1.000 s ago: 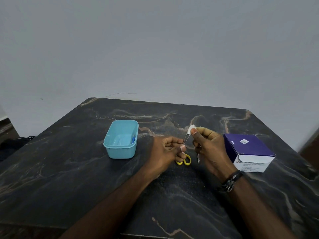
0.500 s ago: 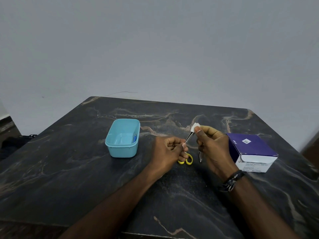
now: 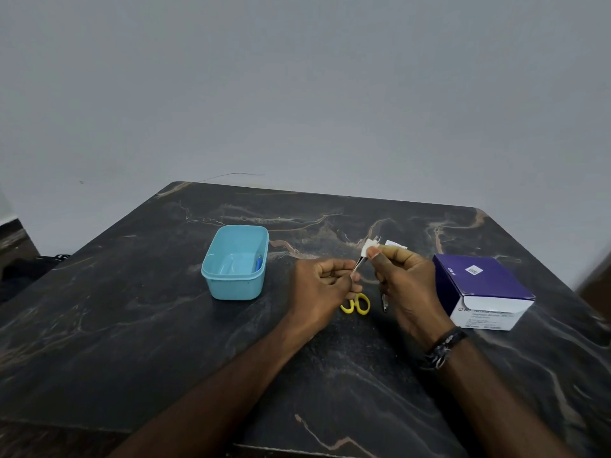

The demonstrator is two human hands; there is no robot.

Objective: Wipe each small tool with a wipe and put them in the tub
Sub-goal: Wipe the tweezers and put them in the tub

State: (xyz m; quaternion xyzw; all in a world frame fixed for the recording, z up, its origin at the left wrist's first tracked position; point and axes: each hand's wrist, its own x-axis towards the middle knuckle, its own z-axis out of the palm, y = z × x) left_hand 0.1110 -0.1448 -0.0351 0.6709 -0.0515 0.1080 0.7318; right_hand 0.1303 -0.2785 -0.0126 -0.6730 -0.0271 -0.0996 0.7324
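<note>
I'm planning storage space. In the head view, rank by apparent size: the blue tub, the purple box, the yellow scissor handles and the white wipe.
1. purple box, though it looks close in size to the tub
2. blue tub
3. yellow scissor handles
4. white wipe, partly hidden by the fingers

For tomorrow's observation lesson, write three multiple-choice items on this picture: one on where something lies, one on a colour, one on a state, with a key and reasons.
1. Where does the tub stand?
A. To the left of both hands
B. On the purple box
C. Behind the right hand

2. What colour are the scissor handles on the table?
A. Red
B. Yellow
C. Green

3. What is the right hand doing?
A. Lying flat on the table
B. Pinching a white wipe on a thin metal tool
C. Gripping the tub

Key: A, the tub is left of the left hand; B, the loops are yellow; B, thumb and finger pinch the wipe at the tool's tip.
</note>
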